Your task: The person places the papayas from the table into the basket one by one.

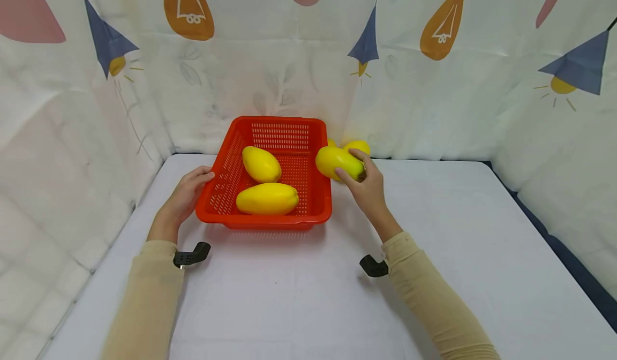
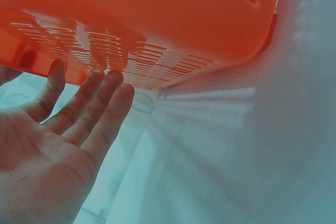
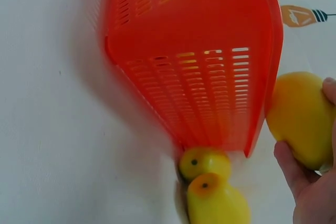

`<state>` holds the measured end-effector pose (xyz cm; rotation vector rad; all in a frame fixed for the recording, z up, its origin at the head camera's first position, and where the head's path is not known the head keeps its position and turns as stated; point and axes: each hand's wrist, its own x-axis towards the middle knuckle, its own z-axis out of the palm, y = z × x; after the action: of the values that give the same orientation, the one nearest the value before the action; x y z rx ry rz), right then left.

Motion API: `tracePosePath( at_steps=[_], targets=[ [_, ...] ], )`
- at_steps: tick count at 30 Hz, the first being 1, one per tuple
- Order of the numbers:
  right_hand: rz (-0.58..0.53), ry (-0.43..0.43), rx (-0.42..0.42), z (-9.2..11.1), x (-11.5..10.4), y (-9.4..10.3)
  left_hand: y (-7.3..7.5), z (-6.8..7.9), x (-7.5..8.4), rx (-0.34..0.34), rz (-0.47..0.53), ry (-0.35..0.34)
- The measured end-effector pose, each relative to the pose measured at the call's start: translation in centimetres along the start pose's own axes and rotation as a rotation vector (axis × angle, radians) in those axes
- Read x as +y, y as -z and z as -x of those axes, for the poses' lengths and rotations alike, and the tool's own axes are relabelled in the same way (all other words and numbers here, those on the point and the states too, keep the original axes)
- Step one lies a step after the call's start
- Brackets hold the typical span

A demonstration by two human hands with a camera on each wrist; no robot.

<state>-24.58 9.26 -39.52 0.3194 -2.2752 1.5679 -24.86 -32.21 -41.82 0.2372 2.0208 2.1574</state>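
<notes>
A red plastic basket [image 1: 264,219] with slotted walls sits on the table, holding two yellow fruits: a rounded one [image 1: 261,164] at the back and a longer one [image 1: 267,199] in front. My left hand [image 1: 185,195] grips the basket's left rim, its fingertips against the outer wall in the left wrist view. Beside the right rim, my right hand [image 1: 365,186] holds a long yellow-green fruit [image 1: 335,162] between thumb and fingers, its darker end toward the palm. Behind that corner lie two more yellow fruits, one [image 3: 203,163] close to the basket and another [image 3: 218,203] next to it.
A white cloth covers the table [image 1: 289,295]. Printed curtains [image 1: 299,60] hang along its back edge and both sides. Each wrist wears a small black camera mount, the left [image 1: 192,255] and the right [image 1: 374,266] both close over the table.
</notes>
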Motion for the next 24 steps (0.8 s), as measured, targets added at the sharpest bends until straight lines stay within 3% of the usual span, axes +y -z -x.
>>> tracePosePath(
  at_steps=[10,24],
  targets=[
    [-0.075,0.036,0.052,-0.23,-0.17,-0.67,0.0,0.07,0.0,0.01,-0.008,0.009],
    [-0.121,-0.009,-0.088,-0.32,-0.48,-1.08,-0.01,0.0,0.09,0.031,-0.037,0.025]
  ],
)
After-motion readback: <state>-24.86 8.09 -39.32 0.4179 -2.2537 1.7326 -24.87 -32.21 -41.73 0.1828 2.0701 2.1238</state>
